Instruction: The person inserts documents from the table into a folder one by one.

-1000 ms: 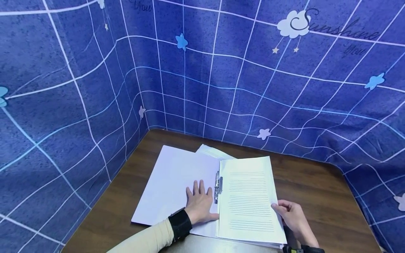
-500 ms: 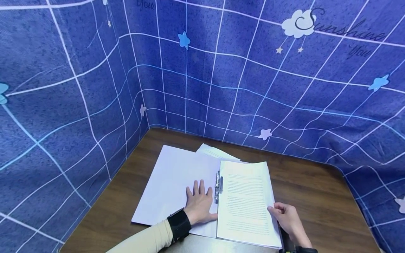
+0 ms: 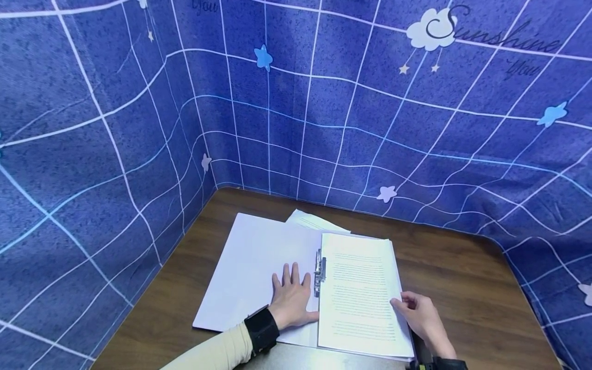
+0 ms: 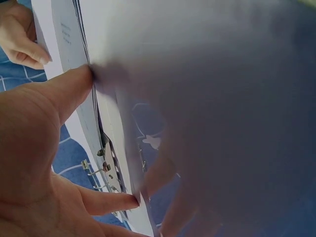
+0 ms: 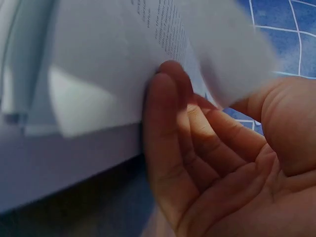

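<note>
An open folder (image 3: 245,267) lies on the table, its pale inside cover to the left. Along its spine a metal lever clip (image 3: 317,277) holds a stack of printed sheets (image 3: 358,298) on the right side. My left hand (image 3: 291,302) rests on the inside cover with fingers spread, the thumb reaching the stack's left edge. At the stack's right edge my right hand (image 3: 423,314) pinches paper between thumb and fingers. In the right wrist view, a sheet (image 5: 232,49) passes between thumb and fingers, and other pages (image 5: 98,94) hang beside them. How many sheets are pinched cannot be told.
More loose papers (image 3: 314,222) stick out from behind the folder's top edge. The brown wooden table (image 3: 467,288) extends to the right of the folder. A blue patterned curtain (image 3: 324,128) encloses the back and left side.
My right hand has shifted slightly left with the paper edge, and the top right corner of the sheets has come down. My left hand has stayed in place.
</note>
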Demonstrator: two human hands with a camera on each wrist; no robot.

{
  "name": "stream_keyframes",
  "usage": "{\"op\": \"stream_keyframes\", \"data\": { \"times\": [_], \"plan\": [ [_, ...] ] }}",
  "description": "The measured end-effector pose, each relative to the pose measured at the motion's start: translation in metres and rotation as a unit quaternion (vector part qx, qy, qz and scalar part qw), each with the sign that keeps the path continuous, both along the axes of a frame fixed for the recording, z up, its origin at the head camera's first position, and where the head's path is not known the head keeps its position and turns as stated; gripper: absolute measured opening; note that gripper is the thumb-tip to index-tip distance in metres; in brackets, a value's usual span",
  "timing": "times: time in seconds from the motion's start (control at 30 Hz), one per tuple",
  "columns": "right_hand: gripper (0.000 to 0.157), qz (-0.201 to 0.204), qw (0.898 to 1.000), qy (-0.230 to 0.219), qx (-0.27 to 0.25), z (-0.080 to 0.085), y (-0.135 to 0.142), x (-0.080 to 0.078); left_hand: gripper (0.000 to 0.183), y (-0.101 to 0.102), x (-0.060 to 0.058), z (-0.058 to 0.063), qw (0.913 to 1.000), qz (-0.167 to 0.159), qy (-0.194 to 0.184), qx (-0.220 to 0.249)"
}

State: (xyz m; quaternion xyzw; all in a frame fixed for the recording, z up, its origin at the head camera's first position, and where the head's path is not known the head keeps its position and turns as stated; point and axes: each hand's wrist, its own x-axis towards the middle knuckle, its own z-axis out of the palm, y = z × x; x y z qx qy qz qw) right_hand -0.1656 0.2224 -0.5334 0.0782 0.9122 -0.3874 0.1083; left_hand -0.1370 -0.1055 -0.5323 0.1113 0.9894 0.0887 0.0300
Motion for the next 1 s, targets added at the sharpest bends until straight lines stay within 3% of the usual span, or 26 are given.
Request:
{"op": "stream_keyframes", "data": {
  "times": [0.1,0.27,0.53,0.83,1.0],
  "plan": [
    [0.055,0.016,0.999,-0.002,0.036,0.006,0.0,-0.001,0.106,0.001,0.001,0.0,1.0,0.002,0.002,-0.001],
    [0.059,0.037,0.995,0.007,0.091,0.017,0.002,0.0,0.106,0.001,0.0,0.0,1.0,0.001,0.004,-0.001],
    [0.058,0.079,0.986,0.07,0.127,0.034,-0.015,0.008,0.106,0.002,-0.001,-0.002,1.0,0.005,0.002,-0.008],
    [0.063,0.167,0.96,0.175,0.138,0.016,-0.056,0.022,0.106,0.002,-0.001,0.0,0.9998,0.008,0.004,-0.019],
    [0.071,0.193,0.958,0.146,0.152,0.008,-0.07,0.027,0.107,0.003,0.001,0.002,0.9999,0.008,-0.004,-0.008]
  ]
}}
